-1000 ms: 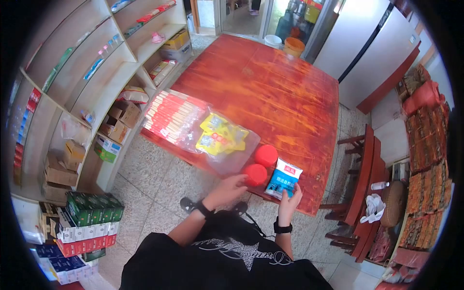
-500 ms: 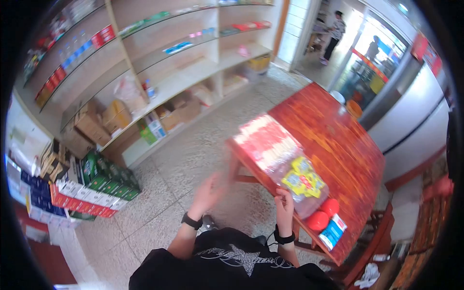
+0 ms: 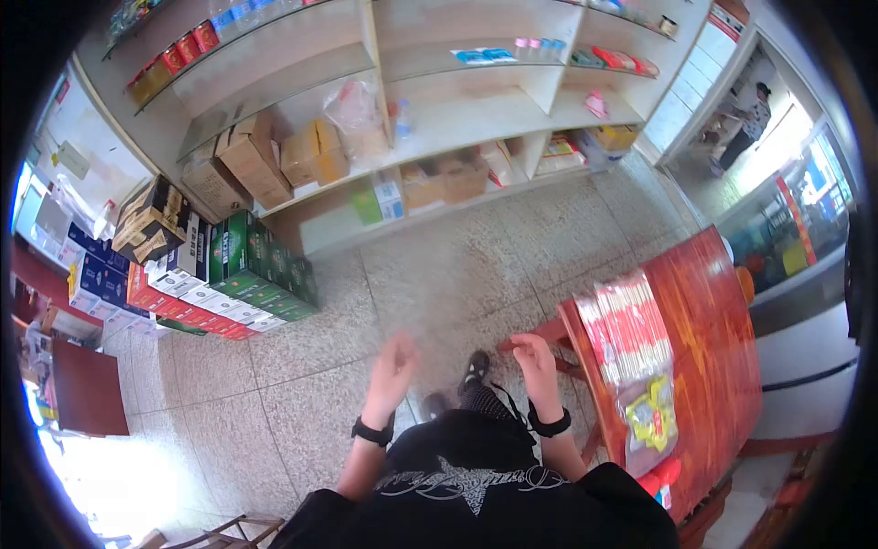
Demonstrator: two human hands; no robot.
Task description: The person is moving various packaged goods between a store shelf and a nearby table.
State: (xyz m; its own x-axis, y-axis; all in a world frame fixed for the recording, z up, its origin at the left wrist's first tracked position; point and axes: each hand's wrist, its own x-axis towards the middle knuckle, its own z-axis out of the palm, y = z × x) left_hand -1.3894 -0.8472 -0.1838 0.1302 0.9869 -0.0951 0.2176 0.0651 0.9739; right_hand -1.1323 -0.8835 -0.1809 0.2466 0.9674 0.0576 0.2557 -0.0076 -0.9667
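Above the tiled floor [image 3: 320, 384], my left hand [image 3: 393, 371] is raised in front of my body, somewhat blurred, with fingers bent; what it holds, if anything, does not show. My right hand [image 3: 537, 366] is up near the left edge of the red wooden table [image 3: 713, 339], fingers curled together, contents too small to name. On the table beside it lie red and white packets [image 3: 625, 329] in a row and a clear bag with yellow packets [image 3: 651, 416]. Red round objects [image 3: 660, 474] sit at the table's near corner.
Wall shelves [image 3: 476, 105] hold bottles, cans and packets. Cardboard boxes [image 3: 256, 160] stand on the lower shelf. Green cartons [image 3: 247, 256] and red-white cartons [image 3: 192, 306] are stacked at the left. Another person [image 3: 748, 128] stands beyond the doorway at the upper right.
The view has turned left, so the table appears farther right and more shelving shows. My right hand no longer overlaps the table's edge by the yellow packets. My shoes and one leg show more.
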